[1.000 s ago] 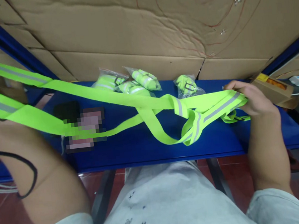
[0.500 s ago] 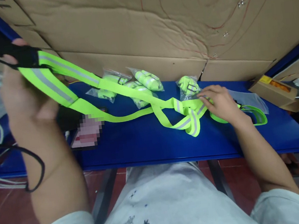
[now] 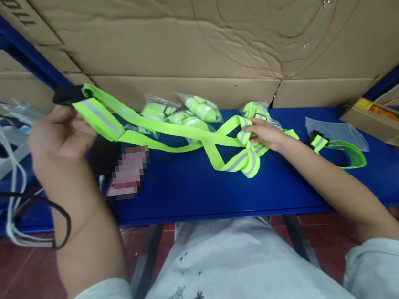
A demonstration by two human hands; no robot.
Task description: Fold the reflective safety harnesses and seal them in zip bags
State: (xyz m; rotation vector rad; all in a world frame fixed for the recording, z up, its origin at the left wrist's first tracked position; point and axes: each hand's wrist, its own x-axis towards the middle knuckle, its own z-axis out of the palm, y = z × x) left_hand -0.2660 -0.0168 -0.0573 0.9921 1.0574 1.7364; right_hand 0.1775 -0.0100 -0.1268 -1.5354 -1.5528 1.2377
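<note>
A neon-yellow reflective strap [image 3: 169, 136] with grey stripes runs across the blue table [image 3: 204, 192]. My left hand [image 3: 59, 134] is raised at the left and closed on the strap's end, where a black piece sticks out. My right hand [image 3: 264, 134] rests on the table near the middle and pinches the strap where its bands cross and loop. A further loop of the strap [image 3: 344, 154] lies to the right of that hand.
Several bagged, folded yellow straps [image 3: 200, 108] lie at the back of the table against a cardboard wall [image 3: 208, 33]. An empty clear bag [image 3: 334, 131] and a small cardboard box [image 3: 378, 119] sit at the right. White and black cables [image 3: 13, 190] hang at the left.
My left hand has come down and to the right with the strap end. My right hand has slid left along the strap toward the table's middle, leaving a loop behind at the right.
</note>
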